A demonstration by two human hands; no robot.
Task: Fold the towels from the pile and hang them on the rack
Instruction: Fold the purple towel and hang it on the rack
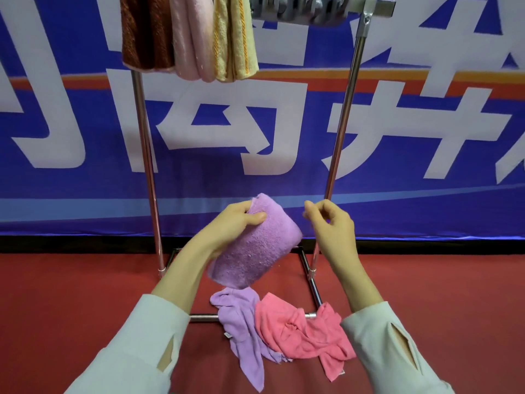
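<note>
Currently I see the left hand (235,220) gripping the folded purple towel (255,245), thumb across its near face and the other fingers wrapped behind its upper edge. The towel is a thick, compact fold held in the air, tilted so its lower end hangs down toward the floor (85,280). It sits low in front of the rack (343,115), between the two upright posts. The right hand (329,223) is just beside it at about the same height, apart from the cloth. Its fingers are curled in, with the fingertips drawn up to the thumb, and I can make out nothing between them. At the top of my view four folded towels hang over the rack's top bar, side by side: a brown towel (145,35) at the left, then a pale pink towel (193,38) touching it, a yellow towel (233,38) and a grey towel (298,9), of which only the lower edge shows. Down on the red floor the pile is two crumpled pieces: a lilac towel (241,322) and, overlapping its right side, a coral-pink towel (298,331). Both lie across the front bar of the rack's base. Behind the rack hangs a blue banner (426,194) with big white characters. Pale sleeves (136,351) cover both forearms at the bottom of the frame.
</note>
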